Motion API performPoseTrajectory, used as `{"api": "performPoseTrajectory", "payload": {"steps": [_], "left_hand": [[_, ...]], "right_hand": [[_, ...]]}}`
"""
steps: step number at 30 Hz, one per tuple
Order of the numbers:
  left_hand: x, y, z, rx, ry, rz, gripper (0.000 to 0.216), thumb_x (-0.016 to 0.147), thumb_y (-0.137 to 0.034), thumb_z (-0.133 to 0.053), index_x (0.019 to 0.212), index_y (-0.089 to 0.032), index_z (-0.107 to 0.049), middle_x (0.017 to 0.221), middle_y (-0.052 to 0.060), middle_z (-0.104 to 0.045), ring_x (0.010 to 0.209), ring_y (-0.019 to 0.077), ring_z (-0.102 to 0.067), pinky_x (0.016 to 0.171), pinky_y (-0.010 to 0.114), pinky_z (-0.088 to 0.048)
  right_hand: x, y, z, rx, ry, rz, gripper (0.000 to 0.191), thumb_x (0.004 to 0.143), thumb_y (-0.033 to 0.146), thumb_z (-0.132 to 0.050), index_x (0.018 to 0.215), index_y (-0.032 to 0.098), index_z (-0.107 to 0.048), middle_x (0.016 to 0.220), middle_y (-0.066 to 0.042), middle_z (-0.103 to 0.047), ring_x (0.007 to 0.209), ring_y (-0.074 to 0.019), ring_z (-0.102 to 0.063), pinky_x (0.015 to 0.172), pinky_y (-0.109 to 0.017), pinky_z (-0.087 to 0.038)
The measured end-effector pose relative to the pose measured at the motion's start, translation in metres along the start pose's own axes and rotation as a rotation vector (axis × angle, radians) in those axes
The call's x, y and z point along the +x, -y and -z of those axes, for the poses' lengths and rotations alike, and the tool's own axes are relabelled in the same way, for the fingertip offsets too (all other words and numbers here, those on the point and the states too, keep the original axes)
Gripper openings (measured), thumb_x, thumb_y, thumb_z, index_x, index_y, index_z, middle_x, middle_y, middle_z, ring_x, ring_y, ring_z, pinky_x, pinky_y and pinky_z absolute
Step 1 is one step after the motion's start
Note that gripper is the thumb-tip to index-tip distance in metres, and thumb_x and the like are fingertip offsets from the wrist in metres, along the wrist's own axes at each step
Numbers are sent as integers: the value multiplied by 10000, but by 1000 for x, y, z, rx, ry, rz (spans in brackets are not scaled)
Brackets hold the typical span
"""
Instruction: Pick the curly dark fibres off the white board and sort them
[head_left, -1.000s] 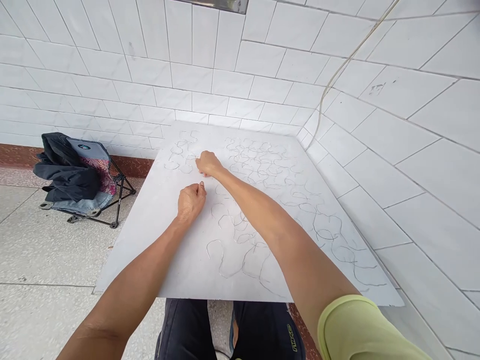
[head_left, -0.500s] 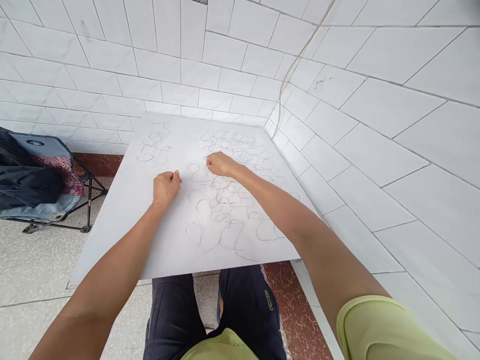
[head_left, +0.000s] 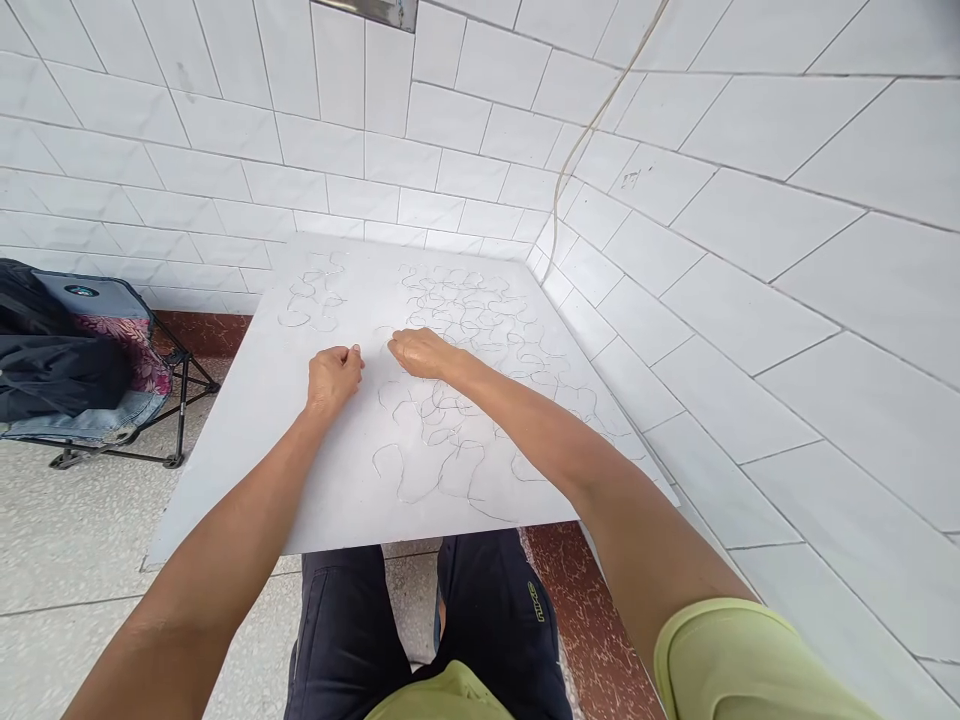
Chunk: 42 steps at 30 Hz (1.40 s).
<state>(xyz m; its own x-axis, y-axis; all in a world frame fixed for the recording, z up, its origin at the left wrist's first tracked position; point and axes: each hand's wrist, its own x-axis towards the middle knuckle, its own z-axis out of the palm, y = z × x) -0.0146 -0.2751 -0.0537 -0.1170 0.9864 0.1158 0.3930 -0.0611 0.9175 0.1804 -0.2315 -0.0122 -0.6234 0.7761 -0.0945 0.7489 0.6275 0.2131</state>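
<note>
Board carried bent wires; left hand and right hand were curled, closure and contents I couldn't tell.

Ahead of me a white tiled wall meets another tiled wall on my right, and a pale cord hangs near their corner. A metal panel shows at the top edge. My white table stands in that corner. To my left, dark cloth lies over a folding chair on the speckled floor, in front of a reddish-brown baseboard. Bright, even light reaches me.
</note>
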Motion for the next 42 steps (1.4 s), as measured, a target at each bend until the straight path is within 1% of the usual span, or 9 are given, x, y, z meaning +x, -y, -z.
{"api": "performPoseTrajectory", "payload": {"steps": [3,6,12,16,20,26,31,34,42], "left_hand": [[-2,-3,-1,-97,37,14,433,984,-510,-555,737,-176,-681,636,58,-665,425,141,-533,462,283,-396],[-3,-8,-2,-300,129,112,449,931,-597,-641,897,-156,-720,827,113,-750,489,142,-565,428,266,-371],[-3,-13,1,-511,206,156,281,848,-376,-772,924,-107,-751,823,91,-710,510,93,-485,418,236,-341],[-3,-12,2,-588,213,113,295,839,-380,-778,959,-111,-780,842,70,-697,511,80,-476,411,236,-340],[-4,-15,1,-654,250,91,319,819,-401,-816,947,-112,-773,778,44,-659,531,88,-501,426,237,-359],[-8,-21,5,-624,354,82,316,848,-426,-805,961,-133,-769,749,15,-601,525,85,-487,431,230,-352],[-11,-26,3,-555,430,91,302,850,-429,-801,956,-147,-781,718,21,-590,514,92,-473,416,228,-337],[-14,-28,0,-556,492,103,300,852,-438,-805,950,-155,-788,711,22,-583,513,95,-472,411,229,-339],[-17,-26,-3,-400,689,144,285,822,-447,-823,909,-177,-828,600,-9,-475,435,72,-352,386,232,-231]], "right_hand": [[-8,6,2,-35,-130,-106,248,992,7,-444,1095,107,-646,1059,-163,-672,921,-258,-591,677,-346,-375],[-16,21,0,-36,-229,-90,270,1010,14,-405,1104,131,-629,1060,-145,-659,946,-261,-575,667,-344,-373],[-26,48,-16,-42,-349,51,340,1035,8,-351,1176,171,-614,1049,-120,-649,945,-249,-549,643,-349,-380],[-38,46,-21,-6,-431,35,316,1074,74,-340,1123,158,-641,990,-113,-643,909,-240,-543,630,-352,-374],[-61,41,-22,218,-587,-91,267,1102,242,-409,1001,161,-641,996,-120,-651,917,-229,-568,658,-336,-409],[-87,33,-30,705,-846,-344,216,1063,225,-422,973,208,-617,972,-75,-687,900,-193,-636,720,-308,-472],[-90,20,-36,1221,-775,-510,259,1051,383,-476,916,224,-629,939,-39,-724,815,-164,-681,652,-264,-498],[-92,14,-36,1465,-698,-487,287,1031,442,-519,930,215,-662,942,-48,-737,786,-154,-687,577,-236,-489],[-103,12,-26,1620,-628,-316,283,956,484,-672,1064,225,-711,1030,-61,-749,844,-160,-698,558,-219,-505]]}}
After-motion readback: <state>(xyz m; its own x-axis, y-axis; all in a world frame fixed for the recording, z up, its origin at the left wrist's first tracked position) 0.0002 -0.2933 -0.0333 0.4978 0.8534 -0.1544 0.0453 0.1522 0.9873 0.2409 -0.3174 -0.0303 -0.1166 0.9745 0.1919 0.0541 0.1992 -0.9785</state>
